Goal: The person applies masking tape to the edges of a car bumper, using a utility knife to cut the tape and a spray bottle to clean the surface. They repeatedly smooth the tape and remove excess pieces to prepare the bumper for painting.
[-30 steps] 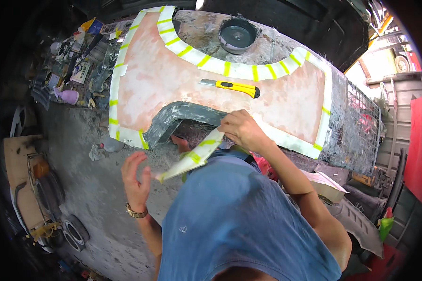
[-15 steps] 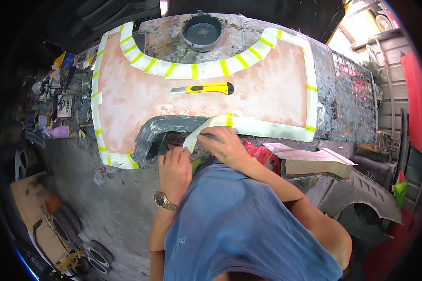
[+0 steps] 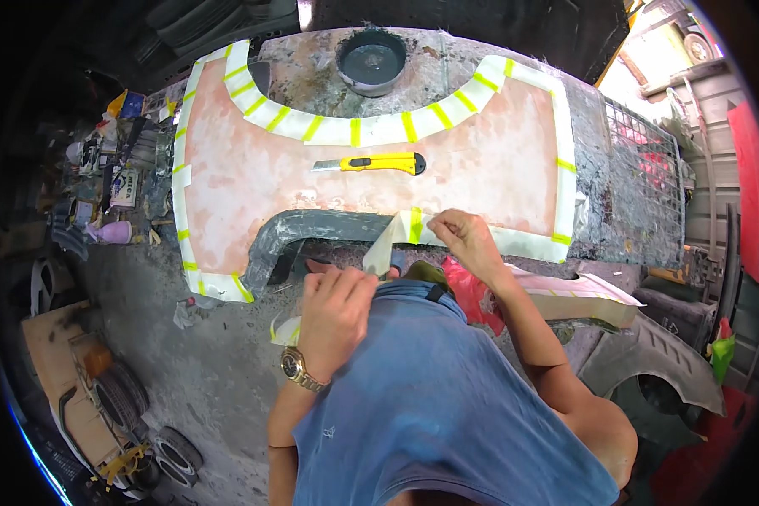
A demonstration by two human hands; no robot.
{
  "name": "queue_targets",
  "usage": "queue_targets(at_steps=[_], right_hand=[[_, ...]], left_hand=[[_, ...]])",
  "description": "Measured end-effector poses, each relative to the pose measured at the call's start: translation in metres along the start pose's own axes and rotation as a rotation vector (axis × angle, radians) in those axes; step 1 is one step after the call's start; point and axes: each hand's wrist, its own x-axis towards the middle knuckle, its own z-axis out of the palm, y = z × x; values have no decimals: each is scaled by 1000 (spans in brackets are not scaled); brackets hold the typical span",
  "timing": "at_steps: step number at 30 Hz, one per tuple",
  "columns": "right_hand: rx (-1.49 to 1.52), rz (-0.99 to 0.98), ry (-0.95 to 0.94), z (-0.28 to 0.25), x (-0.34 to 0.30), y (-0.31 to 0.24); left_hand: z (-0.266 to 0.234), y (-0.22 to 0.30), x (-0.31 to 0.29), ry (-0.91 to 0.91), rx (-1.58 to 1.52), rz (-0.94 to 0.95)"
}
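A large pinkish panel with curved cut-outs lies on the bench, its rim lined with white masking strip crossed by short yellow-green tape pieces. Along the near edge, a loose end of white strip folds down off the dark grey curved rim. My left hand, wearing a gold watch, pinches the lower tip of that loose end. My right hand is closed with fingertips together beside a yellow-green tape piece; whatever they hold is hidden. A yellow utility knife rests on the panel, blade out.
Behind the panel stands a dark round bowl. Cans and clutter fill the left side. A wire grid covers the bench's right end. Another masked part and a grey fender are at right; tyres lie lower left.
The loose strip end has swung off the curved rim and now hangs down. My right hand has moved right, away from my left, which shifted slightly right and down. The view shifted slightly.
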Motion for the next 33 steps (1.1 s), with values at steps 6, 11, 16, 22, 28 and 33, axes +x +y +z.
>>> queue_targets(at_steps=[6,11,16,22,28,33], right_hand=[[235,374,-297,22,-7,-22],[327,470,-414,23,7,-39],[87,350,-463,28,8,-45],[-7,297,-286,12,-7,-46],[-192,388,-229,-14,-19,-55],[-423,385,-308,-38,-15,-56]], left_hand=[[6,18,5,-133,-36,49],[10,18,6,-219,-12,126],[17,12,9,-371,-27,230],[17,-9,15,-357,-365,299],[16,-67,8,-185,-497,243],[12,-104,-16,-240,-424,175]])
